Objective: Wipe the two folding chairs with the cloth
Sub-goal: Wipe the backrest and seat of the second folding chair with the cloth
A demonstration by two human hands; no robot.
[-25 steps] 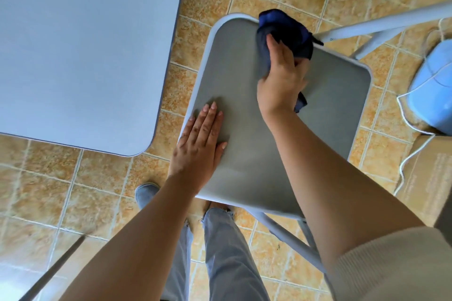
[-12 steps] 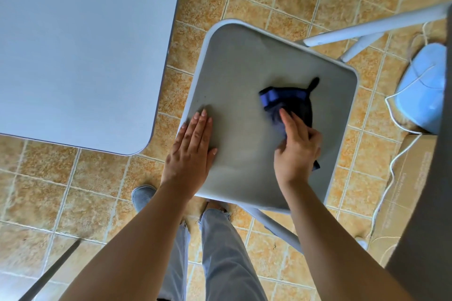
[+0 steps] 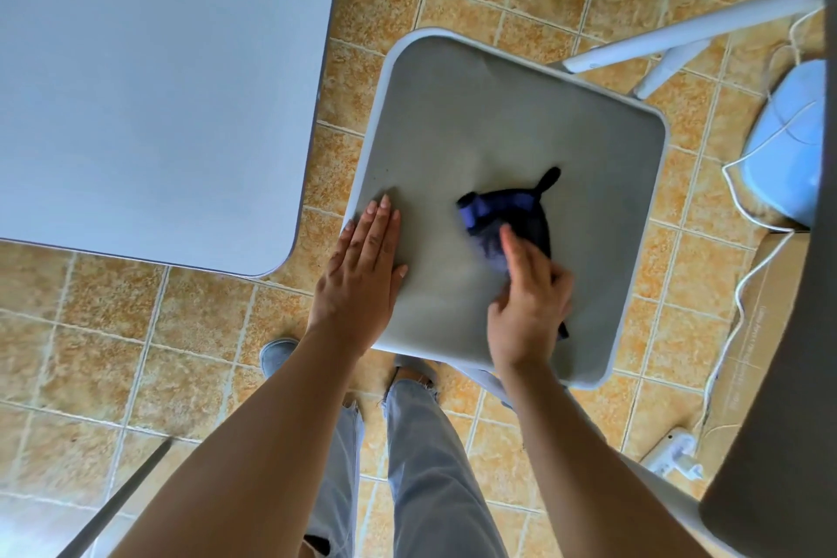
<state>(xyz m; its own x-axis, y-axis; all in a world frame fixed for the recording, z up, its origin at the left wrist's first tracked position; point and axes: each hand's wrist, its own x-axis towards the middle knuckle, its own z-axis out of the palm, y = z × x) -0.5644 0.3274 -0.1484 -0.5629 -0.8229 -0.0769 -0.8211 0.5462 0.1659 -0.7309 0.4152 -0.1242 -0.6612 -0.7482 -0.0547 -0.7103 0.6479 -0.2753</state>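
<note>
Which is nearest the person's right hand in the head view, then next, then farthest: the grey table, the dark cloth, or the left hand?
1. dark cloth, held by the right hand on the chair seat.
2. left hand, flat on the seat's left edge.
3. grey table, farther left, beyond that hand.

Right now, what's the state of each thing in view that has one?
folding chair: unfolded, seat down.
cloth: bunched up, on the seat, partly under the right hand.
left hand: flat, fingers straight, pressing on the seat's left edge.
right hand: fingers curled on the cloth, motion-blurred.
power strip: on or off cannot be told.
</note>
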